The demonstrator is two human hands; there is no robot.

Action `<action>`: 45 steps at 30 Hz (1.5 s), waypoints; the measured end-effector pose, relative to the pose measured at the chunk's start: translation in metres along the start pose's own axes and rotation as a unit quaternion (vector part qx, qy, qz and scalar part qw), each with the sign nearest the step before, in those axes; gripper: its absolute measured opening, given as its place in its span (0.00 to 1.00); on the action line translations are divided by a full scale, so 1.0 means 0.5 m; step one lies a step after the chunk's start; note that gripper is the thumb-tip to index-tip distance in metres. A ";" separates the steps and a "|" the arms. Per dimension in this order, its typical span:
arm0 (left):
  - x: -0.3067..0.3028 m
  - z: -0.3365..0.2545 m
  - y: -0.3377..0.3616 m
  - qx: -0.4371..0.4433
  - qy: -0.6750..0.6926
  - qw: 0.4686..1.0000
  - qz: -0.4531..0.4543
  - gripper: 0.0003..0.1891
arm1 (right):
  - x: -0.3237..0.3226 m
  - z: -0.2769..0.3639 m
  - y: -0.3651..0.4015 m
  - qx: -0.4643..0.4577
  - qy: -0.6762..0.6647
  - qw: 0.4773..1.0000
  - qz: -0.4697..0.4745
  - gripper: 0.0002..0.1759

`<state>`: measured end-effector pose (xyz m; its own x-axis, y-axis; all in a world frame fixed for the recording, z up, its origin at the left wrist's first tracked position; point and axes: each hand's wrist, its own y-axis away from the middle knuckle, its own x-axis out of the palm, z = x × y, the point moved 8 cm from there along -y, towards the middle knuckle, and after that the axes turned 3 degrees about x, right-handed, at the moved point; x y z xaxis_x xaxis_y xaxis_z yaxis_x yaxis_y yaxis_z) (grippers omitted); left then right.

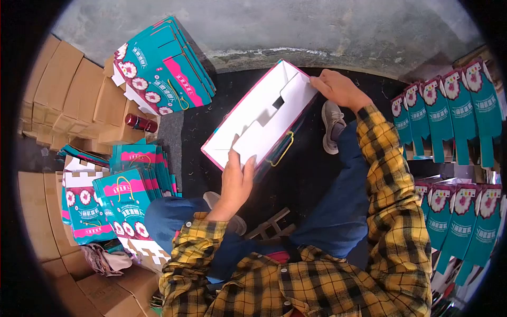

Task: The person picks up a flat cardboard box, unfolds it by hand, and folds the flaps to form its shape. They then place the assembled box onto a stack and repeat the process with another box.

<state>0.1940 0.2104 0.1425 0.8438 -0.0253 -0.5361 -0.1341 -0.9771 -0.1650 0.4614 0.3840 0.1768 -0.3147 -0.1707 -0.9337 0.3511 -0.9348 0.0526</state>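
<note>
A long carton box (232, 127) with a white inside and pink edges is held in front of me, its open side facing up toward the camera. A white flap with a dark cut-out lies part way across the inside. A yellow cord handle (281, 149) hangs on its near side. My right hand (339, 87) pinches the box's far right corner, the thumb at the rim. At the near left end, my left hand (236, 182) grips the box wall, with some fingers hidden by it.
Flat teal and pink cartons (174, 63) lean at the back left, and more cartons (124, 195) are stacked beside my left knee. Brown boxes (79, 90) line the left side. Rows of teal boxes (441, 116) stand at right. A dark red cylinder (141, 123) lies on the brown boxes.
</note>
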 end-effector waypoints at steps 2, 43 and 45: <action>-0.004 -0.014 -0.003 -0.047 0.023 0.999 -0.002 0.33 | 0.008 0.024 0.010 -0.027 0.015 0.999 -0.015 0.34; -0.082 0.316 0.073 -0.396 0.361 0.837 -0.109 0.33 | 0.129 -0.101 -0.007 0.230 -0.477 0.845 0.070 0.52; -0.065 0.368 0.104 -0.434 0.426 0.783 -0.129 0.34 | 0.193 -0.105 0.010 0.266 -0.468 0.824 0.176 0.51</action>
<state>0.0640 0.1993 -0.0007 0.8745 0.4264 0.2313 0.1896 -0.7394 0.6460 0.4790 0.3792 0.0681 -0.9057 -0.3933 -0.1581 0.2080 -0.7375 0.6426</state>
